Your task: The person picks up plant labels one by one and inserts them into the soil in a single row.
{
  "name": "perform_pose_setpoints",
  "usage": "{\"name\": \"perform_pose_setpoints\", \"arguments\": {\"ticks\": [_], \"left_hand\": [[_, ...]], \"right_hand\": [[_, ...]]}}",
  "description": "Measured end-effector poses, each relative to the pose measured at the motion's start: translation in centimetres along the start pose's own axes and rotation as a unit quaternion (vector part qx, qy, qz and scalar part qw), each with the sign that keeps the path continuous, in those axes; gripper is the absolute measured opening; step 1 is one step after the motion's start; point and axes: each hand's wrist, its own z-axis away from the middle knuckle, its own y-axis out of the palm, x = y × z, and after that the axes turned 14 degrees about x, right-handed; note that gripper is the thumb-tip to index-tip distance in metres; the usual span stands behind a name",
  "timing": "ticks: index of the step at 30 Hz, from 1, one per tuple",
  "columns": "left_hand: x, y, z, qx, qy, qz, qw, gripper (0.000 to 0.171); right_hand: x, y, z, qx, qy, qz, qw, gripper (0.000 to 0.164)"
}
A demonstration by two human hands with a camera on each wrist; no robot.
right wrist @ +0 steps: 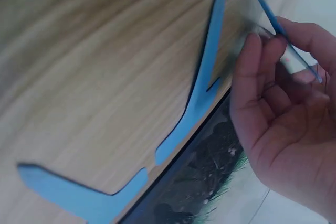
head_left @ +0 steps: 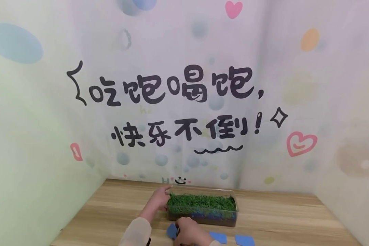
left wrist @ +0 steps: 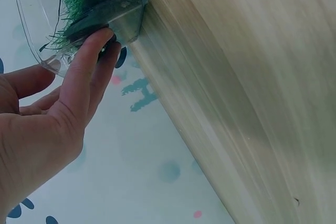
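A clear plastic box (head_left: 213,221) of green grass (head_left: 203,202) over dark and blue matter stands on the table. My left hand (head_left: 160,199) grips the box's left end; in the left wrist view, fingertips (left wrist: 105,34) lie against its end wall and rim. In front of the box, my right hand (head_left: 189,231) pinches a thin blue flat piece (head_left: 171,231). The right wrist view shows this piece edge-on between thumb and fingers, with something white (right wrist: 295,61) beside it, partly hidden by the fingers.
Two more blue flat pieces, a middle one (head_left: 218,237) and a right one (head_left: 244,240), lie on the wooden table (head_left: 279,215) in front of the box. A printed cloth wall (head_left: 178,164) rises right behind the table's back edge.
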Motion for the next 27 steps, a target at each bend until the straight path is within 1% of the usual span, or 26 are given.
{"name": "perform_pose_setpoints", "arguments": {"ticks": [2,4,5,7,9,12,15,17,19,22,25,27], "left_hand": [[0.0,0.0,0.0,0.005,0.0,0.003,1.0,0.052],[0.1,-0.1,0.0,0.009,0.001,0.003,1.0,0.052],[0.1,-0.1,0.0,0.011,0.001,0.004,0.9999,0.052],[0.1,-0.2,0.0,0.015,0.0,0.004,0.9999,0.052],[0.2,-0.2,0.0,0.017,0.001,0.005,0.9999,0.052],[0.2,-0.3,0.1,0.019,0.001,0.008,0.9998,0.052],[0.3,-0.3,0.0,0.022,0.004,0.013,0.9997,0.053],[0.3,-0.4,-0.1,0.025,0.006,0.013,0.9996,0.053],[0.4,-0.4,-0.1,0.026,0.009,0.015,0.9995,0.053],[0.5,-0.5,-0.2,0.029,0.012,0.017,0.9994,0.053],[0.6,-0.5,-0.2,0.03,0.01,0.017,0.9993,0.053],[0.6,-0.4,-0.1,0.032,0.008,0.022,0.9992,0.053]], "right_hand": [[-1.5,-0.3,-0.9,0.0,-0.035,-0.013,0.999,0.017],[-2.3,-0.6,-1.1,-0.01,-0.057,-0.023,0.998,0.021],[-2.4,-0.7,-0.9,-0.018,-0.061,-0.033,0.997,0.023],[-2.0,-1.2,-0.1,-0.038,-0.064,-0.044,0.996,0.025],[-0.3,-1.7,1.8,-0.058,-0.057,-0.047,0.996,0.024],[3.9,-2.6,5.7,-0.086,-0.062,-0.05,0.993,0.02],[7.8,-3.5,9.3,-0.129,-0.085,-0.035,0.987,0.017],[9.3,-4.2,10.6,-0.163,-0.1,-0.025,0.981,0.015],[10.2,-4.8,11.1,-0.198,-0.103,-0.007,0.975,0.018],[10.8,-5.5,11.1,-0.228,-0.108,0.002,0.968,0.014],[10.8,-5.8,10.7,-0.253,-0.124,0.01,0.96,0.025],[10.7,-5.8,10.3,-0.267,-0.129,0.015,0.955,0.026]]}}
